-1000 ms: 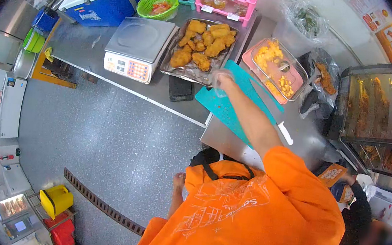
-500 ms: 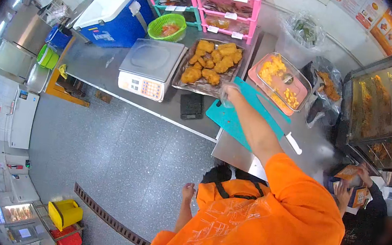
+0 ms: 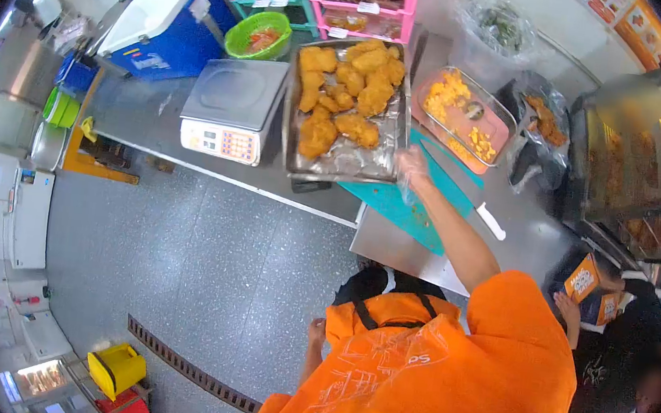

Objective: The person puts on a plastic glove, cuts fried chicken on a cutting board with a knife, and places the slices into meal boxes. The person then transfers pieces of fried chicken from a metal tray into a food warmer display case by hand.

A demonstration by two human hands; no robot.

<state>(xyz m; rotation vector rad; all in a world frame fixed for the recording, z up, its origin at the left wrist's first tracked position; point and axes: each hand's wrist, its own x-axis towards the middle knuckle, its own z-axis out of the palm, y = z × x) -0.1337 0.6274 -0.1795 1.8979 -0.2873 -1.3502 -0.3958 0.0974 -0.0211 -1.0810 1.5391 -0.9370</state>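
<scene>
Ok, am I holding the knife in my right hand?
No, the knife lies partly on the cutting board, while your right hand holds the tray.

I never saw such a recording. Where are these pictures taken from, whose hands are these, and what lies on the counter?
No machine here: a camera on a person's own head looks forward and down. The right hand, seemingly in clear plastic, holds the edge of a metal tray of fried pieces; the left hand hangs low beside the body. The counter carries a scale, a turquoise board, a knife and a dish of yellow pieces. The hands at far right are another person's.
</scene>
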